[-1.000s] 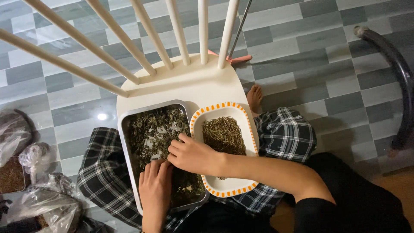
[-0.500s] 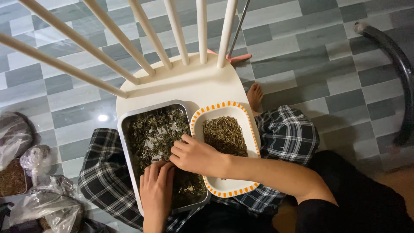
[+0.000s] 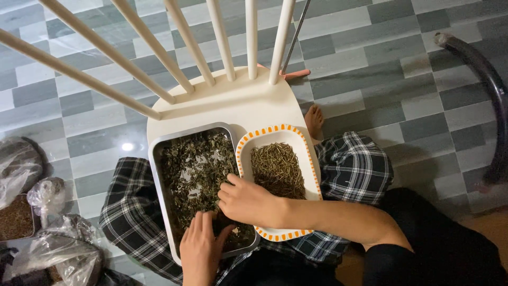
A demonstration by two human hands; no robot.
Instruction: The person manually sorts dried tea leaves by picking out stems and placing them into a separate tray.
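Observation:
A metal tray [image 3: 159,145] full of dark dried leaves [image 3: 193,169] sits on a white chair seat [image 3: 238,108], beside a white dish with an orange-dashed rim [image 3: 267,132] holding a pile of brownish dried stems [image 3: 278,169]. My right hand [image 3: 248,201] reaches across the dish's near end into the tray, its fingers curled among the leaves. Flat on the leaves at the tray's near end lies my left hand [image 3: 201,249], fingers apart and pointing away from me.
The chair's white spindle back [image 3: 174,53] rises over the far side. Plastic bags [image 3: 47,249] with dried matter lie on the tiled floor at the left. A dark curved tube [image 3: 489,90] stands at the right. My checked trouser legs [image 3: 354,169] flank the chair.
My right hand has shifted slightly within the leaves, fingers working at the same spot. My left hand stays at the tray's near end.

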